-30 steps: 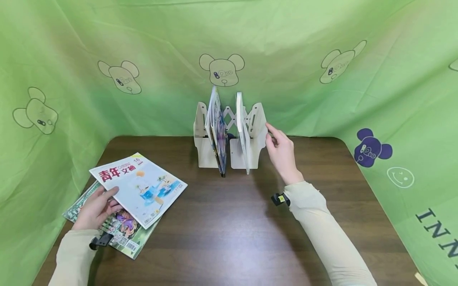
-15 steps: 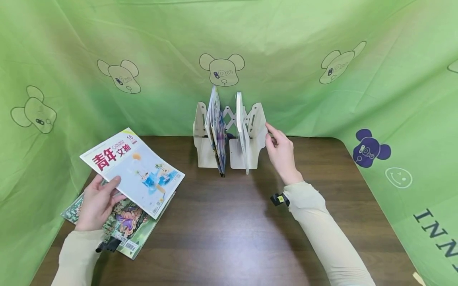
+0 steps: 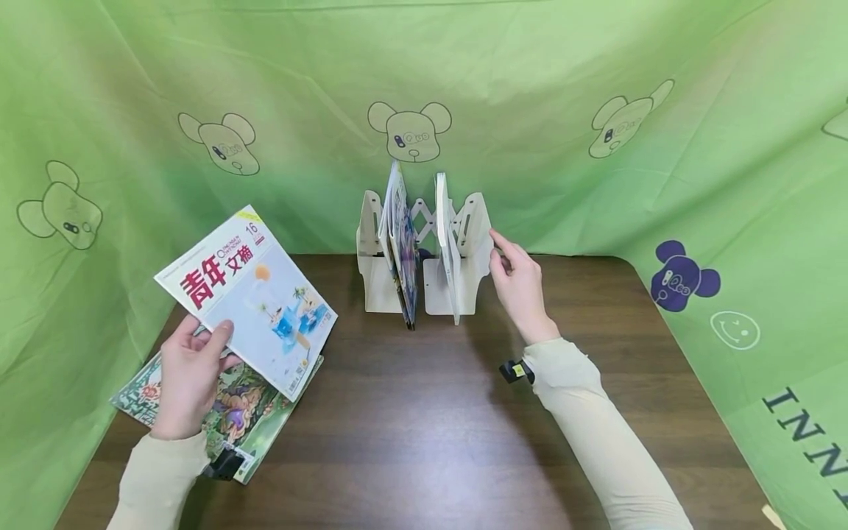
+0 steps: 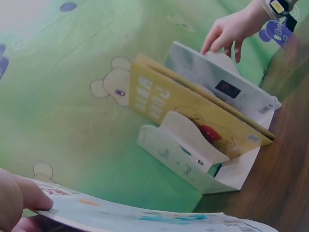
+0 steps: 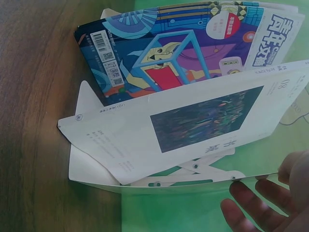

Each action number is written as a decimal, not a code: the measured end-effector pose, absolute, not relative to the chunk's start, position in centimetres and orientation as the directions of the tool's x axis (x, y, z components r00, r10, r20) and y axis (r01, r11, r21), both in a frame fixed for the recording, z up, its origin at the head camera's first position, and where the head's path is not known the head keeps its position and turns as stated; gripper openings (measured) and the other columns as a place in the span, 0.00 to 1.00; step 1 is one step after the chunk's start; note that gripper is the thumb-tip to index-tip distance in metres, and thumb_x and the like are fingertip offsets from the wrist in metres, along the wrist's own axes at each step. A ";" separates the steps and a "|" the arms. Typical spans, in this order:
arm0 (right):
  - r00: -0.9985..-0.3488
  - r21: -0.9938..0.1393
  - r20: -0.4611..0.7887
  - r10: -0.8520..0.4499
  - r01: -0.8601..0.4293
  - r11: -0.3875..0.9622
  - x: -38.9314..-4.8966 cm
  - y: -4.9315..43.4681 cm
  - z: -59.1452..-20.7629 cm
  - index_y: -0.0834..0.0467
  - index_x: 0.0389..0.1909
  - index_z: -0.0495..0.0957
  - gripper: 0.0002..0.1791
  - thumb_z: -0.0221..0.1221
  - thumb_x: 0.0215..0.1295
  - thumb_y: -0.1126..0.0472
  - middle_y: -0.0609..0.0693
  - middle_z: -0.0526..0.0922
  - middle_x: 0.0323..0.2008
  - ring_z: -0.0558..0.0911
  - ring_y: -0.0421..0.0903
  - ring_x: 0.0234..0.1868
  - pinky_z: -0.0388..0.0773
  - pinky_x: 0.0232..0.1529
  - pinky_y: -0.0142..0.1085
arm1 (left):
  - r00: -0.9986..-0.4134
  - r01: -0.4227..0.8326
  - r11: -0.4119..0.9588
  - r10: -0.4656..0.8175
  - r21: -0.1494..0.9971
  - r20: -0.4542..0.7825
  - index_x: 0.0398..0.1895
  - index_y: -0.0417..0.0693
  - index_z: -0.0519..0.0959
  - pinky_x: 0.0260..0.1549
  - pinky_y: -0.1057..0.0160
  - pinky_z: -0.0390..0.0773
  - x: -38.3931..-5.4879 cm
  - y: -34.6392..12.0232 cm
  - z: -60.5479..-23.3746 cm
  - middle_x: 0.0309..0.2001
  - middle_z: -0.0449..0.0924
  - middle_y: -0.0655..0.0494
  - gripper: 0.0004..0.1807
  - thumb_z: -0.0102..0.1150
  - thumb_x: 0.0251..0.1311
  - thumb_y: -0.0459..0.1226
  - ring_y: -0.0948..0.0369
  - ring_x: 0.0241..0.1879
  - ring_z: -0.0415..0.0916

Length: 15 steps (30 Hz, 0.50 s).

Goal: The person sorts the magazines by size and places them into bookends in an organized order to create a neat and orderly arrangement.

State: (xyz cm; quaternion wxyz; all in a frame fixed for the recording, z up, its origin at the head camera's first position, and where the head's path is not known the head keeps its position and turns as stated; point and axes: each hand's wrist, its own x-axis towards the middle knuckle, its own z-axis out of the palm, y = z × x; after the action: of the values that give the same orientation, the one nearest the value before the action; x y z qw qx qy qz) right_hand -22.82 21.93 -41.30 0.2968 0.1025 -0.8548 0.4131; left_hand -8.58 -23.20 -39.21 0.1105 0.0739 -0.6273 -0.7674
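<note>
My left hand [image 3: 192, 368] pinches a white-blue magazine [image 3: 265, 309] by its left edge, thumb on the cover. It is raised and tilted above a green illustrated magazine [image 3: 271, 427] lying on the table. In the left wrist view the held magazine [image 4: 145, 215] crosses the bottom. My right hand [image 3: 520, 287] grips the upper edge of the right end plate of a white expandable book rack [image 3: 478, 243]; in the right wrist view its fingers [image 5: 251, 208] lie along the outer side. Standing in the rack are several magazines [image 3: 400, 243] and a white-covered magazine [image 5: 203, 121].
The brown wooden table [image 3: 424, 419] has a green printed curtain [image 3: 305, 110] hanging behind it and at both sides. A gap in the rack lies between the two groups of magazines. Small black cameras [image 3: 517, 370] are strapped at both wrists.
My left hand has lifted the white-blue magazine up and away from the green one, baring more of its cover. The right hand has stayed at the rack's right end.
</note>
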 end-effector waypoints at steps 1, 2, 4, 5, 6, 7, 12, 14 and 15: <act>-0.802 -0.645 0.593 0.071 -0.420 0.639 -22.8 21.9 -41.3 0.60 0.65 0.81 0.21 0.56 0.74 0.69 0.60 0.84 0.35 0.74 0.45 0.29 0.67 0.33 0.25 | -0.961 0.078 -0.177 -0.276 0.981 0.027 0.71 0.40 0.73 0.29 0.65 0.87 -8.5 -23.0 -39.1 0.46 0.90 0.59 0.23 0.55 0.74 0.27 0.62 0.41 0.89; -0.801 -0.645 0.594 0.072 -0.420 0.639 -22.8 21.9 -41.3 0.60 0.65 0.81 0.21 0.56 0.74 0.69 0.60 0.83 0.35 0.73 0.45 0.29 0.67 0.33 0.25 | -0.956 0.080 -0.170 -0.293 0.982 0.027 0.69 0.40 0.74 0.28 0.66 0.87 -8.5 -22.8 -38.9 0.44 0.90 0.59 0.22 0.55 0.74 0.26 0.62 0.39 0.89; -0.799 -0.645 0.596 0.074 -0.422 0.637 -22.9 21.9 -41.4 0.60 0.65 0.81 0.21 0.55 0.74 0.69 0.59 0.84 0.35 0.73 0.45 0.29 0.67 0.33 0.25 | -0.945 0.083 -0.147 -0.324 0.986 0.031 0.65 0.40 0.77 0.24 0.68 0.85 -8.5 -22.3 -38.7 0.40 0.91 0.58 0.20 0.55 0.73 0.26 0.62 0.35 0.89; -0.797 -0.644 0.599 0.074 -0.424 0.637 -22.9 21.9 -41.4 0.61 0.65 0.81 0.21 0.55 0.74 0.69 0.60 0.84 0.35 0.73 0.45 0.29 0.67 0.33 0.24 | -0.942 0.086 -0.134 -0.334 0.987 0.036 0.64 0.40 0.77 0.23 0.68 0.85 -8.4 -22.0 -38.6 0.39 0.91 0.58 0.19 0.55 0.73 0.26 0.62 0.34 0.89; -0.796 -0.644 0.600 0.075 -0.425 0.636 -22.9 21.9 -41.4 0.61 0.65 0.81 0.21 0.55 0.74 0.69 0.60 0.84 0.35 0.74 0.45 0.29 0.67 0.33 0.24 | -0.939 0.088 -0.120 -0.341 0.989 0.042 0.64 0.39 0.78 0.22 0.68 0.84 -8.4 -21.8 -38.5 0.38 0.91 0.58 0.18 0.55 0.73 0.26 0.63 0.33 0.89; -0.794 -0.642 0.603 0.076 -0.427 0.637 -22.9 21.9 -41.4 0.61 0.64 0.81 0.21 0.56 0.74 0.69 0.60 0.84 0.35 0.73 0.45 0.29 0.67 0.33 0.24 | -0.937 0.089 -0.110 -0.345 0.990 0.046 0.64 0.38 0.78 0.22 0.69 0.84 -8.4 -21.6 -38.4 0.37 0.91 0.58 0.18 0.55 0.73 0.25 0.63 0.32 0.88; -0.792 -0.640 0.605 0.078 -0.425 0.640 -23.0 21.9 -41.5 0.62 0.64 0.81 0.20 0.56 0.73 0.70 0.60 0.83 0.34 0.73 0.45 0.28 0.66 0.32 0.24 | -0.938 0.077 -0.035 -0.342 0.996 0.061 0.64 0.36 0.77 0.23 0.67 0.85 -8.0 -20.6 -38.0 0.37 0.90 0.61 0.18 0.56 0.73 0.27 0.64 0.32 0.88; -0.795 -0.642 0.602 0.079 -0.422 0.640 -22.9 21.9 -41.4 0.61 0.64 0.81 0.21 0.56 0.74 0.70 0.60 0.83 0.35 0.73 0.45 0.28 0.66 0.33 0.24 | -0.938 0.077 0.002 -0.338 0.997 0.073 0.64 0.36 0.77 0.24 0.66 0.86 -7.8 -20.3 -37.8 0.36 0.90 0.63 0.18 0.56 0.73 0.27 0.64 0.32 0.88; -0.796 -0.642 0.601 0.079 -0.421 0.640 -22.9 21.9 -41.4 0.61 0.64 0.81 0.21 0.56 0.73 0.70 0.60 0.83 0.34 0.73 0.45 0.29 0.66 0.33 0.24 | -0.939 0.081 0.013 -0.335 0.997 0.080 0.63 0.35 0.77 0.23 0.66 0.86 -7.7 -20.1 -37.7 0.36 0.90 0.63 0.18 0.57 0.73 0.27 0.64 0.31 0.88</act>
State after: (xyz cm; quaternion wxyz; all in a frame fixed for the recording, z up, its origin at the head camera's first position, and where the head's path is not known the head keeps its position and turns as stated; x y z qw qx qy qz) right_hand -22.91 21.85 -41.42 0.3036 0.1000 -0.8532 0.4121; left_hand -7.72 -20.09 -37.68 0.1493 0.0914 -0.6958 -0.6966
